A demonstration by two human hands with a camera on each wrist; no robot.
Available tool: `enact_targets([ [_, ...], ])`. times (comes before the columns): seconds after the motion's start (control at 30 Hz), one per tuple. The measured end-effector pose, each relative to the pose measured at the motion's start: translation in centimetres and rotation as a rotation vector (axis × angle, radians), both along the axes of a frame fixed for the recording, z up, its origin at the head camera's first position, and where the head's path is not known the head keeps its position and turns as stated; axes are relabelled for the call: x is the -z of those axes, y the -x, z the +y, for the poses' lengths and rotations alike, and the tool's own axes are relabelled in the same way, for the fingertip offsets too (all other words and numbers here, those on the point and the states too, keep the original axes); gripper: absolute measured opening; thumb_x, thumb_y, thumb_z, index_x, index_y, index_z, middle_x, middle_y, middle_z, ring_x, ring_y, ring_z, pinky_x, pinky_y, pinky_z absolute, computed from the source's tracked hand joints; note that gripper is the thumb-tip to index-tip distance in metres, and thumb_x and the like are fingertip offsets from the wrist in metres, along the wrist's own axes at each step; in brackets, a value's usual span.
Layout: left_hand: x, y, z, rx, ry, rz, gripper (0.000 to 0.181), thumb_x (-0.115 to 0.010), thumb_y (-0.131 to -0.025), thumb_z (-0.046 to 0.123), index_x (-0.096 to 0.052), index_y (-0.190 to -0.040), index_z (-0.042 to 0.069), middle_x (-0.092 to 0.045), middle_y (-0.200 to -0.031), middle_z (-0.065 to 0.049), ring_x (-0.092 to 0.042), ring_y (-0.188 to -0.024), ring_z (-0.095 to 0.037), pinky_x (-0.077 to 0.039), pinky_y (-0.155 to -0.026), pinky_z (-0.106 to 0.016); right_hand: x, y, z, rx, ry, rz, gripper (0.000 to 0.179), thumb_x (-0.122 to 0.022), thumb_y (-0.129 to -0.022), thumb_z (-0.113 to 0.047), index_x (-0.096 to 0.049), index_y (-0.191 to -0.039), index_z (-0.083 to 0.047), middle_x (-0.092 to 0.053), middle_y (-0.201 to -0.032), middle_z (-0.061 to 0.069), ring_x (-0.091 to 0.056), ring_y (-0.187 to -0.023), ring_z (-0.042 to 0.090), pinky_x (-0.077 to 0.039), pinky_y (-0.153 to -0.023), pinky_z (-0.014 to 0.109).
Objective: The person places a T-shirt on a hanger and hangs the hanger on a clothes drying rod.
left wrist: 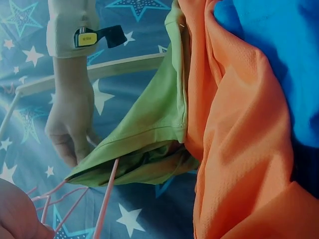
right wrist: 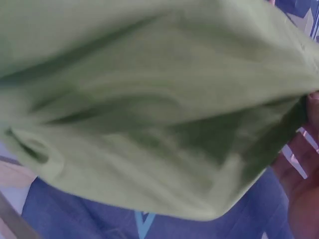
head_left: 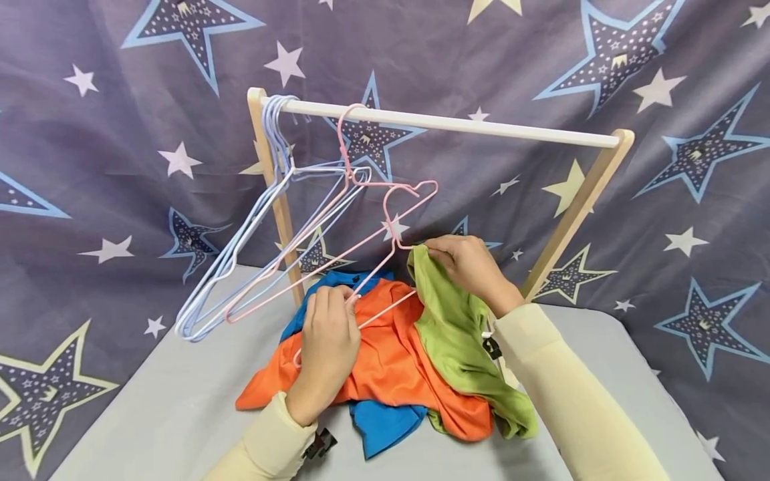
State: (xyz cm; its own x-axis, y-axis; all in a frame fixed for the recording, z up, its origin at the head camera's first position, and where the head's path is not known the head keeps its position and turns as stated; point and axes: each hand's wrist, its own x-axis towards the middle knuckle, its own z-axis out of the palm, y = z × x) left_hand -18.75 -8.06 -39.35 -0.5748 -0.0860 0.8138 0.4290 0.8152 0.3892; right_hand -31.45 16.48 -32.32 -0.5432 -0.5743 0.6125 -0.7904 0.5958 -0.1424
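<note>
My left hand [head_left: 327,334] holds a pink hanger [head_left: 375,274] by one end, its hook pointing up. Fingers of my right hand [head_left: 472,264] pinch the edge of a green T-shirt [head_left: 448,321], lifting it beside the hanger's neck. In the left wrist view, the hanger's lower bar [left wrist: 104,204] runs into the opening of the green T-shirt [left wrist: 154,109]; the far end is hidden inside. Green cloth [right wrist: 149,109] fills most of the right wrist view, with right-hand fingers [right wrist: 304,179] at its edge. Below lies an orange garment [head_left: 385,361] over a blue one [head_left: 385,424].
A rack with a white rail [head_left: 457,123] and wooden posts [head_left: 577,214] stands behind the clothes. Several blue and white hangers [head_left: 240,234] hang at its left end, beside another pink hanger [head_left: 345,150]. A star-patterned cloth [head_left: 120,167] backs the grey tabletop [head_left: 180,401].
</note>
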Motion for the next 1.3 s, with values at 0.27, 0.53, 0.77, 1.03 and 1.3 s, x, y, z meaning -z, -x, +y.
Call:
enact_targets([
  [0.27, 0.1, 0.6, -0.2, 0.004, 0.031, 0.018, 0.01, -0.064, -0.1, 0.007, -0.062, -0.099, -0.002, -0.055, -0.088, -0.015, -0.051, -0.08, -0.032, -0.047, -0.071, -0.041, -1.2, -0.7, -0.6, 0.073, -0.103, 0.009, 0.013, -0.066, -0.1, -0.011, -0.075, -0.108, -0.013, -0.076, -0.104, 0.001, -0.073, -0.091, 0.025, -0.057, -0.078, 0.048],
  [0.53, -0.5, 0.4, -0.1, 0.041, 0.042, -0.057, 0.014, -0.068, -0.098, 0.008, -0.065, -0.108, -0.002, -0.059, -0.096, -0.016, -0.053, -0.084, -0.032, -0.048, -0.073, -0.042, -2.1, -0.4, 0.1, 0.06, -0.209, -0.005, 0.017, -0.064, -0.1, -0.009, -0.076, -0.113, -0.01, -0.075, -0.111, 0.005, -0.073, -0.101, 0.027, -0.057, -0.084, 0.049],
  [0.77, -0.3, -0.1, 0.7, 0.029, 0.107, 0.03, 0.04, -0.073, -0.093, 0.013, -0.061, -0.128, -0.002, -0.06, -0.117, -0.02, -0.049, -0.096, -0.037, -0.041, -0.076, -0.045, -2.2, -0.2, 0.9, 0.048, -0.197, 0.051, 0.02, -0.066, -0.097, -0.004, -0.076, -0.114, -0.006, -0.076, -0.108, 0.008, -0.073, -0.097, 0.03, -0.058, -0.079, 0.05],
  [1.03, 1.6, -0.2, 4.3, 0.221, 0.275, 0.024, 0.026, -0.066, -0.097, 0.015, -0.065, -0.119, 0.002, -0.064, -0.106, -0.011, -0.054, -0.087, -0.028, -0.047, -0.073, -0.038, -2.5, -0.2, 1.0, 0.071, -0.146, 0.059, 0.021, -0.068, -0.094, -0.002, -0.076, -0.113, -0.006, -0.077, -0.106, 0.008, -0.073, -0.091, 0.031, -0.057, -0.076, 0.051],
  [1.3, 3.9, 2.1, 6.7, 0.368, 0.086, -0.55, 0.031, -0.067, -0.1, 0.022, -0.062, -0.123, 0.002, -0.063, -0.109, -0.011, -0.063, -0.095, -0.024, -0.056, -0.084, -0.04, -2.4, 0.2, 1.1, 0.09, -0.105, 0.049, 0.02, -0.065, -0.096, 0.0, -0.076, -0.112, -0.005, -0.077, -0.105, 0.01, -0.074, -0.091, 0.031, -0.057, -0.078, 0.051],
])
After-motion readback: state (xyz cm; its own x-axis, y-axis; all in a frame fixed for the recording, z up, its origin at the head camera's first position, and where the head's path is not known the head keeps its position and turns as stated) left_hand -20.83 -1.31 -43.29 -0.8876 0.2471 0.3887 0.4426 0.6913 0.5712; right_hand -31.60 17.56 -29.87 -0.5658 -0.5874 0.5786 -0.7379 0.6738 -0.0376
